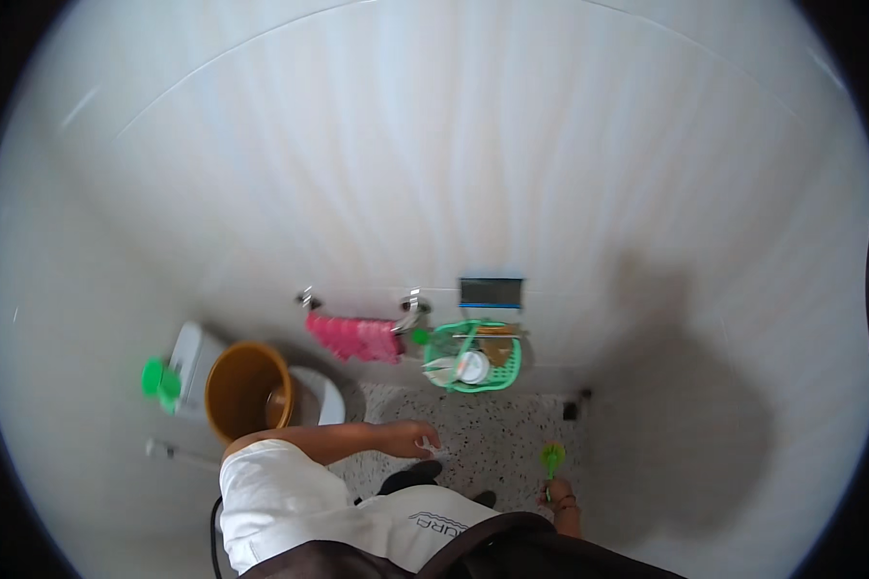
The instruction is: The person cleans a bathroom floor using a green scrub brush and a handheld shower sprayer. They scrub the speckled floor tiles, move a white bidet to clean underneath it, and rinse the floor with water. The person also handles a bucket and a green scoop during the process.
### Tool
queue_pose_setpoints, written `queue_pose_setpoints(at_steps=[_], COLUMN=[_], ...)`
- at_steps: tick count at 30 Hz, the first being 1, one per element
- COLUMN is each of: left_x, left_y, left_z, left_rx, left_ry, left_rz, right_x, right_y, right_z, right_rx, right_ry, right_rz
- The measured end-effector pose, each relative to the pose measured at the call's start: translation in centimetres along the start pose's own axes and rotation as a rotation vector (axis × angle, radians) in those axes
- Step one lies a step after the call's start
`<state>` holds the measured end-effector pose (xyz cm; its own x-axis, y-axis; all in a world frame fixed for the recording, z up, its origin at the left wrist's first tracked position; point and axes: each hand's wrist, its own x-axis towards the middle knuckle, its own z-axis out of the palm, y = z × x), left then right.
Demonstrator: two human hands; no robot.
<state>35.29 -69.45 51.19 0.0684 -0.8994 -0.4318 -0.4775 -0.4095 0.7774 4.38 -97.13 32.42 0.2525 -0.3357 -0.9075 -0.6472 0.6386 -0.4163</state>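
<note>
Left hand (406, 439): a light pinch likely suits the small, flimsy-looking white item (434, 448); the fingers stand narrow, seemingly holding it over the grey speckled floor (492, 415).
Right hand (561, 496): a firm wrap likely steadies the bright green, brush-like tool (552, 454); the fingers curl around its handle, head pointing far, near the pale right wall (652, 434).

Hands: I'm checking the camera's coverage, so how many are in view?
2: the left hand, holding a small white item below the pink towel; and the right hand, gripping a lime-green brush at lower right.
</note>
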Motion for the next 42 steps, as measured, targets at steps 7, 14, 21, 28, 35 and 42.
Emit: queue_pose_setpoints(at_steps=[7,14,21,28,35,42], left_x=[-10.5,-19.7,-26.9,-27.6,-25.9,-21.8], left_y=[-4.1,-13.7,-21.4,-19.1,-16.3,-8.2], left_z=[11.0,23.0,36.4,35.5,38.4,44.3], left_rx=[-0.306,-0.463,-0.969,-0.566,-0.865,-1.065], left_ry=[0.805,1.283,1.549,1.627,1.924,2.003], left_rz=[-0.342,-0.79,-1.636,-1.51,-1.494,-1.938], right_x=[-0.2,-0.5,-1.5,-3.4,-7.9,-10.6], right_y=[-5.3,-8.0,-6.6,-3.0,2.1,8.7], right_z=[4.6,13.1,28.7,42.3,53.9,58.9], right_rx=[-0.255,-0.582,-0.987,-1.154,-1.415,-1.539], right_ry=[-0.028,-0.139,-0.228,-0.355,-0.638,-0.922], right_rz=[0.042,0.033,-0.001,0.111,0.261,0.355])
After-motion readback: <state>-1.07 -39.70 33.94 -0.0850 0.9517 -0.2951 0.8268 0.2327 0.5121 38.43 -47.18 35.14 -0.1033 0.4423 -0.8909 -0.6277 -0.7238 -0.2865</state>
